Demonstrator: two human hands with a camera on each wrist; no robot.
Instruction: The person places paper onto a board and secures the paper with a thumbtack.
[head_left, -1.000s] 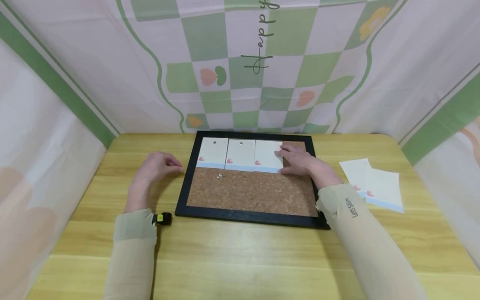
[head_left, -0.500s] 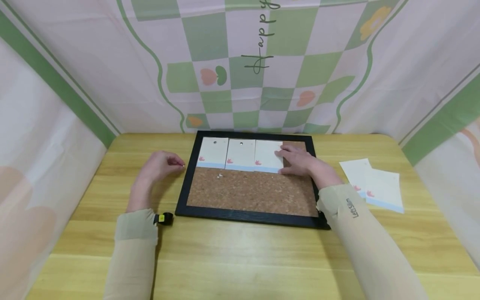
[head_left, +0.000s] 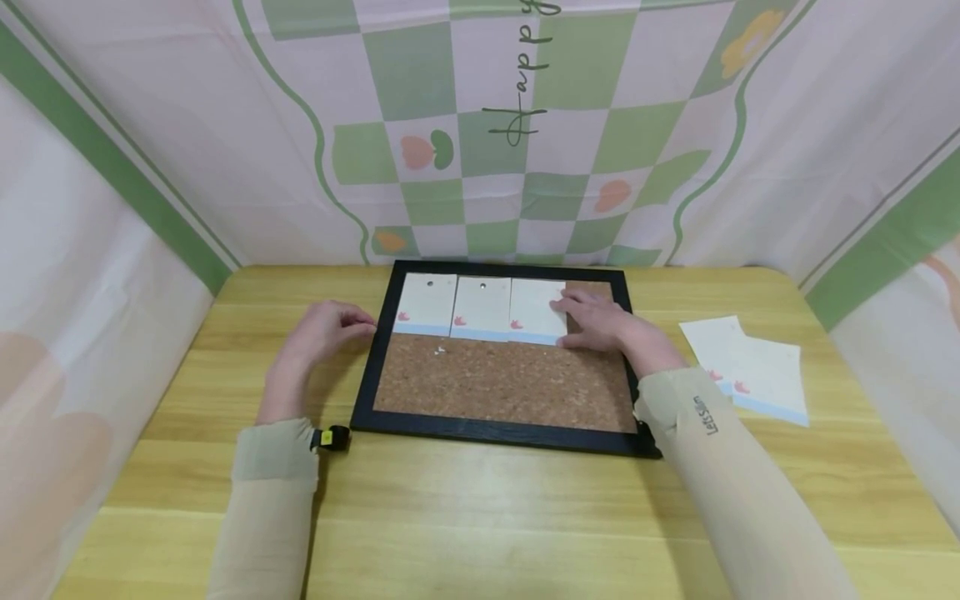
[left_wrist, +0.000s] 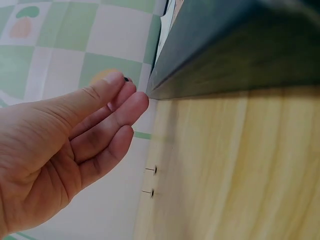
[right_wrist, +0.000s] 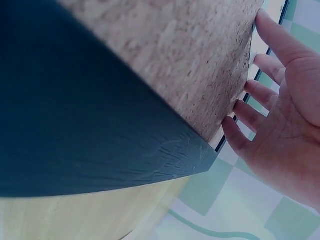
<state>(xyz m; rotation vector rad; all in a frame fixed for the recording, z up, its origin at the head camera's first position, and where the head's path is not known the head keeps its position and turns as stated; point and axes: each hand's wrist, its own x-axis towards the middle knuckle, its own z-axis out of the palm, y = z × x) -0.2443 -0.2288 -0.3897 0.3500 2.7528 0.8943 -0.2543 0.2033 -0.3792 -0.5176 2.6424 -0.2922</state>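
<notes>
My left hand (head_left: 326, 333) is just beside the left edge of the black-framed cork board (head_left: 502, 387). Between thumb and forefinger it pinches a thumbtack (left_wrist: 127, 79), of which only a small dark bit shows in the left wrist view. Along the top of the board lie three white cards with a blue strip and a pink figure. The left card (head_left: 425, 304) and the middle card (head_left: 482, 310) each have a tack near the top; none shows on the third card (head_left: 534, 312). With fingers spread, my right hand (head_left: 596, 321) rests at that card's right edge, fingertips touching it and the cork.
Two more thumbtacks, an upper one (left_wrist: 154, 170) and a lower one (left_wrist: 151, 193), lie on the wooden table (head_left: 480, 517) near my left hand. Right of the board are two overlapping loose cards (head_left: 767, 379). Small white scraps (head_left: 439, 351) lie on the cork. A patterned curtain (head_left: 300, 208) stands behind.
My left hand has moved slightly right, towards the board's frame, with the thumbtack pinched in its fingers. The right hand and the cards have stayed in place.
</notes>
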